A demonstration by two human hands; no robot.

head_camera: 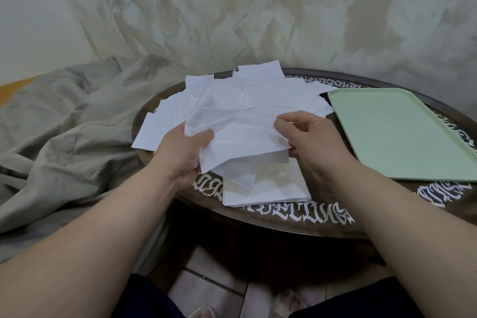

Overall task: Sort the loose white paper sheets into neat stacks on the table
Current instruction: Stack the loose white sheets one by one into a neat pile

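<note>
1. A grey-beige cloth [64, 124] lies rumpled at the far left, beside the round dark desk [284, 219] with white lettering along its rim.
2. The left hand [180, 155] grips the left edge of a crumpled white sheet [240, 131], thumb curled over the top and fingers underneath.
3. That sheet is held up between the two hands, above the near middle of the desk; a second piece hangs from its near edge.
4. Loose sheets [245, 93] lie in an untidy overlapping pile on the far-left part of the desk, just beyond the held sheet.
5. A squared stack [278, 186] lies flat at the near edge of the desk, below the held sheet and between the two wrists.
6. The right hand [312, 144] pinches the sheet's right edge, fingers bent over the top and thumb beneath.
7. A pale green tray [402, 134] rests on the right side of the desk, just beside the right hand.
</note>
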